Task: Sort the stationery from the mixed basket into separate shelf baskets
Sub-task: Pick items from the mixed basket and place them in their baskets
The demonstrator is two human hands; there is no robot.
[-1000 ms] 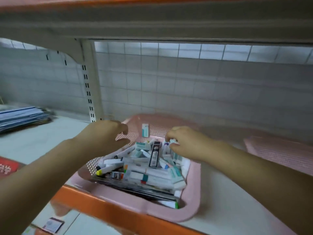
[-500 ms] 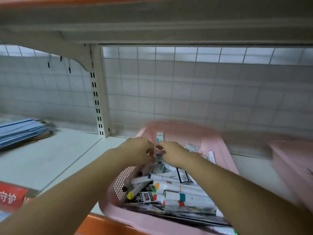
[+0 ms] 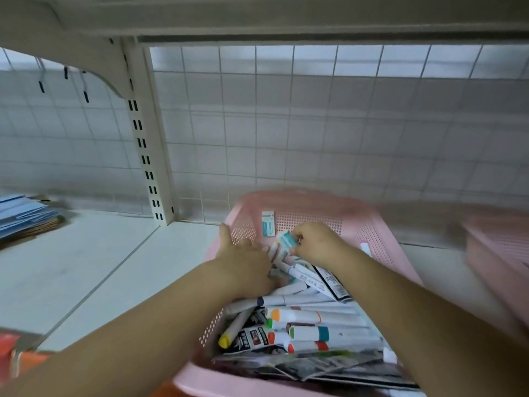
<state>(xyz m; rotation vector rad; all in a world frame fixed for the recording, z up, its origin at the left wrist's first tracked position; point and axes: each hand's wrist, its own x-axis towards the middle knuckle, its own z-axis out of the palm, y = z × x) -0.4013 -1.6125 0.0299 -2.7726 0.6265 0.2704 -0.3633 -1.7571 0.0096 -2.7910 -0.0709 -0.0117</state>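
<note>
White shelf board (image 3: 86, 267), smooth & matt, w/ a thin seam running from the back toward the front edge. Behind it a white wire-grid back panel (image 3: 315, 124) in square cells, lit from beyond near the top. A cream slotted upright (image 3: 146, 144) w/ paired dark slots stands at the back, left of centre, carrying a curved bracket under the upper shelf (image 3: 257, 18). At the shelf's far-left edge lies a flat stack of blue sheets (image 3: 23, 216). An orange trim strip (image 3: 28, 362) shows at the front-left corner.

The mixed basket (image 3: 372, 219) is pink plastic, rectangular w/ rounded corners & perforated walls. It sits right of the upright, reaching from near the back panel to the front edge. A second pink basket (image 3: 498, 247), blurred, stands beside it toward the right edge.

Inside: a heap of white-barrelled markers (image 3: 303, 316) w/ coloured end bands (orange, teal, green, red), mostly lying crosswise. One yellow-tipped marker (image 3: 232, 330) is angled toward the front-left corner. Black-and-white printed packs (image 3: 329, 279) lie under the right forearm, and glossy printed sheets (image 3: 315, 368) lie along the front wall. A small upright eraser (image 3: 268, 223), white w/ teal band, leans on the back wall.

Right hand (image 3: 317, 245), deep in the basket's back half, pinches a white-teal eraser (image 3: 286, 239) btw thumb & fingertips. Left hand (image 3: 246, 267) lies palm-down on the markers by the left wall, thumb stuck out toward the perforations. Its fingertips are buried in the heap, so can't tell if it holds anything.
</note>
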